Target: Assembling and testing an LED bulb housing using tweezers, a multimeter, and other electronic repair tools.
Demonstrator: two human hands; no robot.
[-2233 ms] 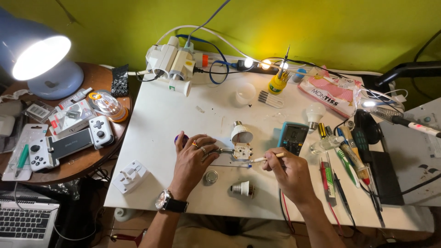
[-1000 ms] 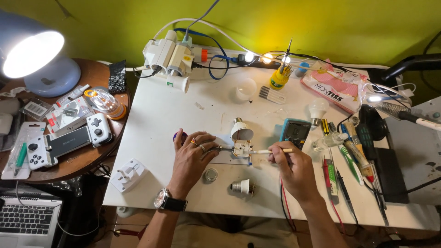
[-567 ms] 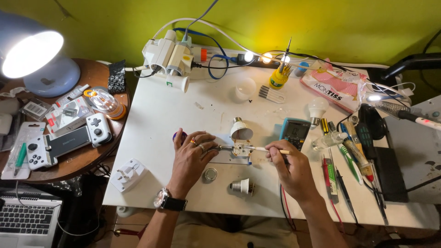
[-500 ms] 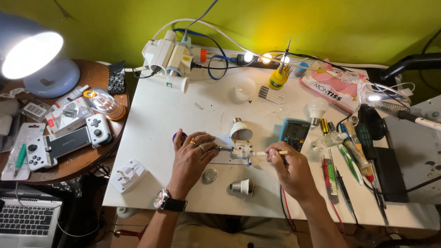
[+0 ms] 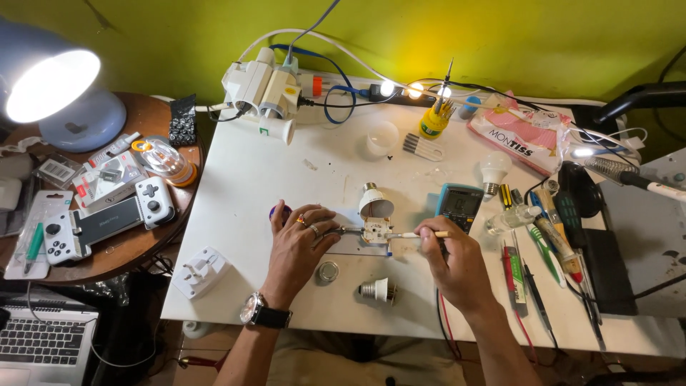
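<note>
My left hand (image 5: 299,246) grips metal tweezers (image 5: 346,231) whose tips hold a small white circuit board (image 5: 376,231) on the white table (image 5: 243,186). My right hand (image 5: 451,256) pinches a thin pale brush-like tool (image 5: 418,234), with its tip touching the board's right side. Just behind the board lies an opened white bulb housing (image 5: 374,203). A bulb base (image 5: 374,289) and a small round metal disc (image 5: 328,271) lie in front of my hands. A wristwatch (image 5: 254,313) sits on my left wrist.
A blue multimeter (image 5: 459,204) and a white bulb (image 5: 494,169) sit right of the board. Screwdrivers and pens (image 5: 550,236) crowd the right side. A power strip with adapters (image 5: 266,84) lines the back. A white travel plug (image 5: 199,271) lies at the front left. A lit lamp (image 5: 50,86) stands over the round side table.
The thin tool in my right hand has shifted slightly along the board's right edge. My left hand stays put with the tweezers on the board.
</note>
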